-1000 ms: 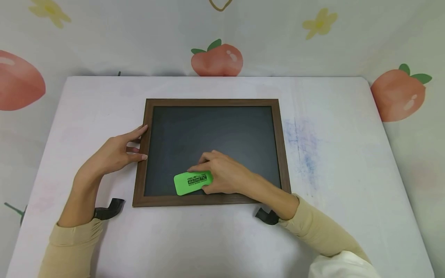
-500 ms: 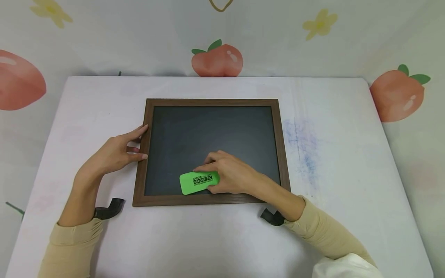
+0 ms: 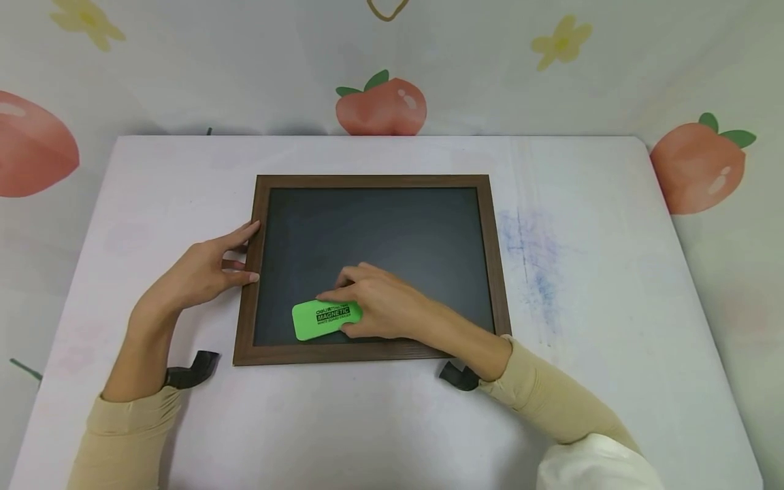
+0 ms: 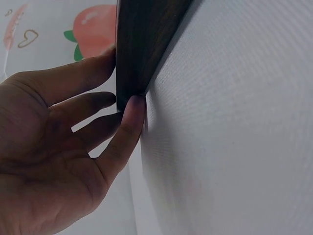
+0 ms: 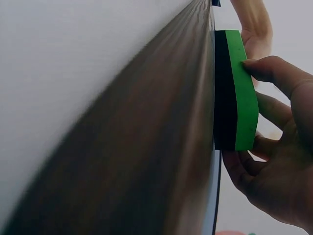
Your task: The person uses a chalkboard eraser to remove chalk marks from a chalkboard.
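Note:
A chalkboard [image 3: 380, 231] in a brown wooden frame [image 3: 373, 181] lies flat on the white table [image 3: 612, 320]. My right hand [image 3: 352, 309] grips a green eraser [image 3: 321, 321], marked MAGNETIC, and holds it down on the board's lower left area. In the right wrist view the eraser [image 5: 242, 93] shows a black underside against the board, with my fingers [image 5: 274, 73] curled over its green top. My left hand [image 3: 235, 258] rests against the frame's left edge with fingers spread. In the left wrist view its fingertips [image 4: 132, 105] touch the frame [image 4: 142, 44].
Blue smudges [image 3: 533, 252] mark the tablecloth to the right of the board. Black wrist mounts [image 3: 190, 367] [image 3: 456, 374] sit by both beige sleeves. A backdrop printed with peaches [image 3: 380, 102] stands behind the table's far edge.
The right hand slid the eraser a little to the right, then back left along the board's lower edge; it now sits further left than before. The left hand has stayed still.

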### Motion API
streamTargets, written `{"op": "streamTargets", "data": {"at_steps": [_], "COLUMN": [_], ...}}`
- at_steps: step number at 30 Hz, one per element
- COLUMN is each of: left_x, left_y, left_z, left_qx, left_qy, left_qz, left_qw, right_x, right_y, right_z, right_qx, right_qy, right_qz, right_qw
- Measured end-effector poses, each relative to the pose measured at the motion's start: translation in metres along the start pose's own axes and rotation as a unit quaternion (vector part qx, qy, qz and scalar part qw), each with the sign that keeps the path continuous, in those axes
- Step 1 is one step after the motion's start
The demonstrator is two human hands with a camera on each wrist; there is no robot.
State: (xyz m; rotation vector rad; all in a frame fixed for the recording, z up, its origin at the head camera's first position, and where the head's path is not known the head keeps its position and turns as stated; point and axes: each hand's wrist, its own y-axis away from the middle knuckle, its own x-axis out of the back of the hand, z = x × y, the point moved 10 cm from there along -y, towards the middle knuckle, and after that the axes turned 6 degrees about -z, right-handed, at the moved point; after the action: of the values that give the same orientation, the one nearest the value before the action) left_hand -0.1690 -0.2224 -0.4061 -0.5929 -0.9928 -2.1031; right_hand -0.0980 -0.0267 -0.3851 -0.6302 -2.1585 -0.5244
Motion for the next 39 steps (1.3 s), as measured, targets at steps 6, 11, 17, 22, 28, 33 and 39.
{"op": "streamTargets", "data": {"at_steps": [6, 11, 17, 22, 28, 33, 39], "left_x": [-0.001, 0.000, -0.001, -0.001, -0.001, -0.001, -0.001], "left_y": [0.001, 0.000, -0.001, 0.000, 0.000, 0.001, 0.001], "left_z": [0.000, -0.001, -0.002, -0.003, -0.002, -0.003, -0.002], "left_qx": [-0.004, -0.005, 0.002, 0.007, 0.000, 0.001, 0.000], "left_qy": [0.001, -0.005, -0.001, -0.001, -0.004, -0.005, -0.001], "left_qz": [0.006, 0.009, 0.006, 0.004, 0.008, 0.005, 0.002], "left_qw": [1.0000, 0.9999, 1.0000, 1.0000, 1.0000, 1.0000, 1.0000], "right_x": [0.000, 0.004, 0.012, 0.016, 0.022, 0.028, 0.035], "right_y": [-0.010, -0.013, -0.011, -0.006, 0.002, 0.011, 0.022], "right_z": [-0.005, -0.004, 0.007, 0.015, 0.024, 0.034, 0.044], "right_qx": [0.005, 0.000, -0.038, -0.056, -0.072, -0.091, -0.104], "right_qy": [0.016, 0.034, 0.042, 0.035, 0.025, 0.012, -0.006], "right_qz": [0.003, 0.034, 0.073, 0.088, 0.101, 0.113, 0.128], "right_qw": [1.000, 0.999, 0.996, 0.994, 0.992, 0.989, 0.986]}}
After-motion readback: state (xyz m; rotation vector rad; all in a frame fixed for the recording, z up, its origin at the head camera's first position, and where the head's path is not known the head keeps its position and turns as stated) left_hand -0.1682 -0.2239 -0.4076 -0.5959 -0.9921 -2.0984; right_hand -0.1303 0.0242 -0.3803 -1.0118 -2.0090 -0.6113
